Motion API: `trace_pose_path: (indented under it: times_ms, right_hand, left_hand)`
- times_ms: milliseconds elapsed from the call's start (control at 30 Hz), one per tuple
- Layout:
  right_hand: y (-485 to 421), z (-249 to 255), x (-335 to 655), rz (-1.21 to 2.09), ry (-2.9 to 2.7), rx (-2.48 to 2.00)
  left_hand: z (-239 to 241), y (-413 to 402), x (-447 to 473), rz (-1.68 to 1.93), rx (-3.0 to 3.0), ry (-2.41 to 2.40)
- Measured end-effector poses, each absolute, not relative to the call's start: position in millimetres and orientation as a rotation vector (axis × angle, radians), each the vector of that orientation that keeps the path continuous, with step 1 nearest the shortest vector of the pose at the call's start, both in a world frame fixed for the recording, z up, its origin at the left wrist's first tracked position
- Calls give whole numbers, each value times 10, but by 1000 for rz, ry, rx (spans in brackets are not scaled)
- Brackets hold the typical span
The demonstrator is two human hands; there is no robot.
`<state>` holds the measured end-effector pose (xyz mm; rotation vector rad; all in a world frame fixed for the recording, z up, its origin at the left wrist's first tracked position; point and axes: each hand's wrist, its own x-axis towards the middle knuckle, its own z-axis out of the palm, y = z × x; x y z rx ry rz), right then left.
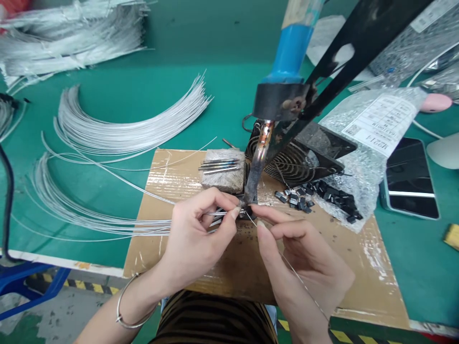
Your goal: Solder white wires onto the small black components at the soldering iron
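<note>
Beneath the tip of a mounted soldering iron (256, 167) my two hands meet over a cardboard sheet (154, 186). My left hand (201, 234) pinches thin white wires (154, 228) between thumb and forefinger, their ends close to the iron tip. In my right hand (297, 253), thumb and fingers grip a strand of solder wire (299, 277) that runs down past the wrist. The exact spot where strand, wires and tip come together is partly hidden by my fingertips. Behind my left hand, a block (222, 184) carries several thin metal pieces (220, 165).
A black fan (297, 160) stands behind the iron. Small black connectors (333, 196) lie on a plastic bag (362, 157) at right, near a phone (410, 177). A fanned wire bundle (132, 129) and heaped wires (75, 38) lie at left. The iron's black arm (358, 52) slants overhead.
</note>
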<state>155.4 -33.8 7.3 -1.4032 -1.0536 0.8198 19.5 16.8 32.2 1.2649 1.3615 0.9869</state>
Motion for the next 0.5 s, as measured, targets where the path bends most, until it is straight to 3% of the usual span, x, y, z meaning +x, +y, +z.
trace_pose_path:
  times_ms: [500]
  right_hand:
    - [-334,23,1564,824,-1060,-1360]
  left_hand:
    - [309,171,187,998,1261,1335]
